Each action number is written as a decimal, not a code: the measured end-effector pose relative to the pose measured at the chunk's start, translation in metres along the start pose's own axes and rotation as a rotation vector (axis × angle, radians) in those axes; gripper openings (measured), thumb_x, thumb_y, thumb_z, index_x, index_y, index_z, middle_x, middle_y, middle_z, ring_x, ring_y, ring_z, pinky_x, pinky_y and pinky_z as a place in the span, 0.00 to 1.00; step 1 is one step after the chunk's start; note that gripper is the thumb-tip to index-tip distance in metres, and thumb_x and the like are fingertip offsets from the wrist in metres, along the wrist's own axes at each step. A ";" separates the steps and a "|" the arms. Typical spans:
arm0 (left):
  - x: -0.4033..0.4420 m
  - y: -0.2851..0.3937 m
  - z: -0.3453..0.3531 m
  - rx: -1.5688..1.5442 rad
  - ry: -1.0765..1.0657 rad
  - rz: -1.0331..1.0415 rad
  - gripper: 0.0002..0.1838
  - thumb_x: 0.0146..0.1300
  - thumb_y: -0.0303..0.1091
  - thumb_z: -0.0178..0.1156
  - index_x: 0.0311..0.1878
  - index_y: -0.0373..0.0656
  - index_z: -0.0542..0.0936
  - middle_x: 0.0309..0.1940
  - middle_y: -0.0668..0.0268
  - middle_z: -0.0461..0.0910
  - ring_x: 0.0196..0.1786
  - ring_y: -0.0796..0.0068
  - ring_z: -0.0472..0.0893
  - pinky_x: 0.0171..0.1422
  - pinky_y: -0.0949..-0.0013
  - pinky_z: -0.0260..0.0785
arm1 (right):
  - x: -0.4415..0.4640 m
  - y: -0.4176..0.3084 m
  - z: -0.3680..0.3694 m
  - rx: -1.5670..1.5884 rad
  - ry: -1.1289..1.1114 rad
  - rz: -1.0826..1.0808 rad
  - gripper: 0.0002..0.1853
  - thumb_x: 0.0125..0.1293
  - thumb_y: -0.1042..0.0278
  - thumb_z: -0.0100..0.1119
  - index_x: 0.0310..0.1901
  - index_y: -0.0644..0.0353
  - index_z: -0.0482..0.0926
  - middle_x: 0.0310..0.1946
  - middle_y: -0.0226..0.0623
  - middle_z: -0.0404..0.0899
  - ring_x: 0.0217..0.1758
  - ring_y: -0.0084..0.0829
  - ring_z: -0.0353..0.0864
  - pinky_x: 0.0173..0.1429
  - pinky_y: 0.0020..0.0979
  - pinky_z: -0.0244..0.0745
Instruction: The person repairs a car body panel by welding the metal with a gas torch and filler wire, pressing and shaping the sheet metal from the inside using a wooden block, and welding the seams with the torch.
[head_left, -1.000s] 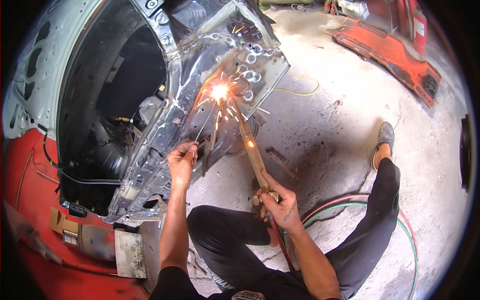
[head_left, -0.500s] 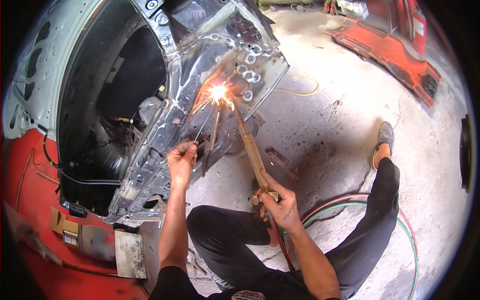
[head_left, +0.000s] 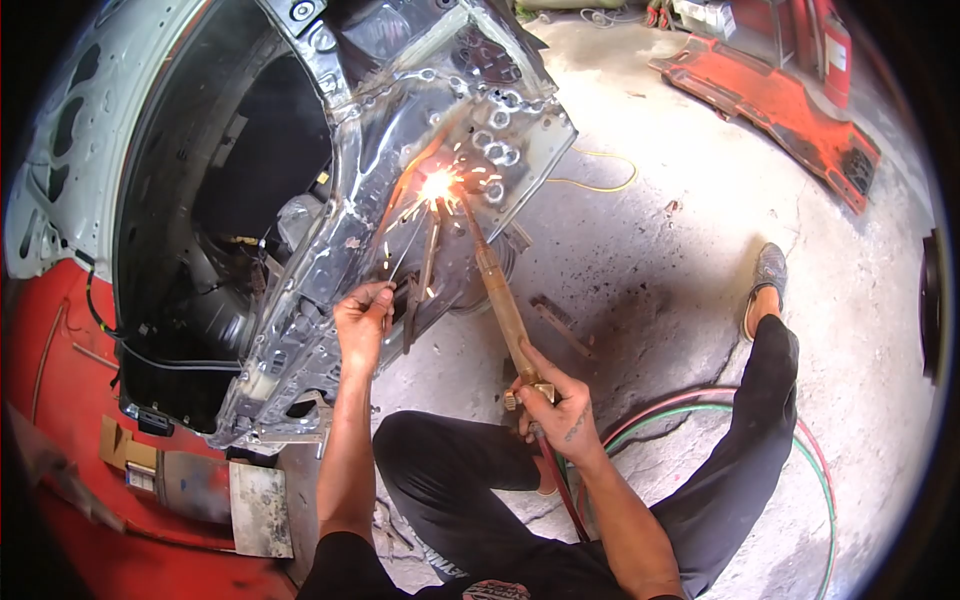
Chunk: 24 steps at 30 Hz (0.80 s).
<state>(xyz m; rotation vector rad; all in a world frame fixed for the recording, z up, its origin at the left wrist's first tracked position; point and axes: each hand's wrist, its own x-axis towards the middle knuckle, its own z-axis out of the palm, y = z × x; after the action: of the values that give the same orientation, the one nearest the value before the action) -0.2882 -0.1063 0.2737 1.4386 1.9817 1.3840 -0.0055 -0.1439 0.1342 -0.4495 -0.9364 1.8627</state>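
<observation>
My right hand [head_left: 555, 400] is wrapped round the brass-coloured body of a gas welding torch [head_left: 505, 305]. The torch's tip points up at a bright, sparking spot [head_left: 439, 187] on the bare metal car body panel [head_left: 385, 150]. Pinched in the fingers of my left hand [head_left: 365, 318] is a thin welding rod [head_left: 404, 255], its far end running up toward the glare. Beside it a flat metal strip [head_left: 428, 260] hangs from near the sparks. The glare hides where the rod, torch tip and panel meet.
Red and green hoses [head_left: 640, 425] curve over the concrete floor [head_left: 640, 240] by my outstretched leg. A red creeper [head_left: 770, 105] lies at the upper right, near a fire extinguisher [head_left: 838, 62]. At left are the car's door opening [head_left: 215, 200] and a red surface [head_left: 75, 370].
Sparks have spread in a new pattern, with some falling near my left hand. The torch has shifted very slightly; both hands keep almost the same place.
</observation>
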 end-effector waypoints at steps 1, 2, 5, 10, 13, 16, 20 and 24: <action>0.000 0.000 0.000 0.009 0.002 0.002 0.08 0.73 0.29 0.65 0.47 0.34 0.87 0.24 0.72 0.78 0.20 0.86 0.71 0.23 0.77 0.59 | 0.000 0.000 0.000 -0.003 0.002 -0.001 0.31 0.75 0.81 0.56 0.78 0.59 0.68 0.42 0.36 0.82 0.24 0.21 0.82 0.26 0.23 0.79; -0.001 0.000 0.000 0.018 0.004 0.005 0.08 0.74 0.29 0.65 0.47 0.34 0.87 0.24 0.72 0.78 0.20 0.86 0.71 0.23 0.77 0.58 | 0.000 -0.001 0.000 -0.006 0.003 -0.001 0.31 0.75 0.81 0.56 0.78 0.59 0.68 0.42 0.36 0.82 0.24 0.21 0.82 0.26 0.23 0.79; 0.001 -0.002 -0.001 0.016 0.005 0.012 0.08 0.74 0.29 0.65 0.47 0.34 0.87 0.24 0.72 0.78 0.20 0.86 0.71 0.23 0.78 0.58 | 0.000 -0.001 0.000 0.000 0.005 0.001 0.31 0.74 0.81 0.56 0.78 0.59 0.67 0.42 0.36 0.83 0.24 0.21 0.82 0.26 0.23 0.79; 0.000 -0.001 -0.001 0.013 -0.001 0.007 0.08 0.74 0.29 0.65 0.47 0.34 0.87 0.24 0.72 0.78 0.20 0.86 0.71 0.23 0.78 0.58 | 0.000 0.000 0.003 0.015 0.025 -0.025 0.29 0.75 0.77 0.57 0.77 0.56 0.71 0.36 0.33 0.83 0.23 0.19 0.80 0.24 0.23 0.76; 0.000 0.001 0.000 0.015 0.003 0.003 0.08 0.74 0.29 0.65 0.47 0.34 0.87 0.24 0.71 0.78 0.20 0.85 0.71 0.23 0.78 0.59 | 0.000 0.000 0.001 0.007 0.003 -0.019 0.30 0.75 0.79 0.57 0.78 0.58 0.68 0.39 0.35 0.83 0.23 0.20 0.81 0.26 0.24 0.78; -0.001 0.001 0.000 0.014 0.006 0.000 0.08 0.74 0.29 0.65 0.47 0.34 0.87 0.24 0.71 0.78 0.20 0.86 0.71 0.23 0.78 0.59 | 0.000 -0.002 0.001 -0.001 -0.003 -0.011 0.30 0.75 0.79 0.56 0.78 0.60 0.67 0.41 0.36 0.83 0.24 0.21 0.82 0.26 0.24 0.79; -0.002 0.002 0.000 0.013 0.002 -0.013 0.08 0.74 0.29 0.65 0.47 0.34 0.87 0.24 0.71 0.78 0.20 0.86 0.71 0.23 0.78 0.59 | 0.000 -0.003 0.001 0.000 0.000 -0.004 0.30 0.76 0.79 0.56 0.78 0.60 0.67 0.41 0.36 0.83 0.23 0.20 0.81 0.27 0.24 0.79; -0.001 0.003 0.000 0.000 -0.004 -0.009 0.08 0.74 0.29 0.66 0.47 0.34 0.87 0.24 0.72 0.78 0.20 0.86 0.70 0.23 0.78 0.59 | 0.000 -0.003 0.001 0.011 0.000 -0.005 0.30 0.75 0.79 0.57 0.78 0.61 0.67 0.41 0.36 0.83 0.24 0.20 0.82 0.27 0.24 0.79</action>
<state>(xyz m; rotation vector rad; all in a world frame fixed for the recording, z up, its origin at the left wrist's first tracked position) -0.2858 -0.1072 0.2756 1.4296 1.9830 1.3759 -0.0046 -0.1438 0.1372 -0.4397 -0.9258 1.8628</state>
